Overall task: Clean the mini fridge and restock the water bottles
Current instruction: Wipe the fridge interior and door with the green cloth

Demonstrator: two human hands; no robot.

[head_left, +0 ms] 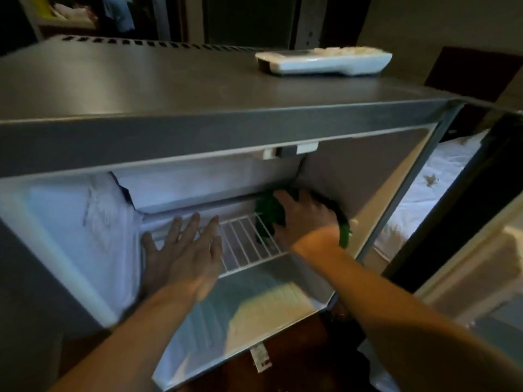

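Your fridge (198, 131) is open in front of you. Both of your arms reach inside it.

Your left grip (184, 256) lies flat on the left part of the wire shelf (246, 244). Its fingers are straight and spread out. It holds nothing.

Your right grip (305, 219) is at the back right of the shelf, close to the right wall. It lies on top of a green cloth (268, 210) and presses on it. Its fingers are spread over the cloth, not curled round it. The picture is a bit blurry there. The cloth sits on the shelf, and a bit of it pokes out under your wrist.

A white remote (322, 59) lies on top of the fridge, near the right side. To the right of the fridge there is a bed (441, 176) with a white sheet.
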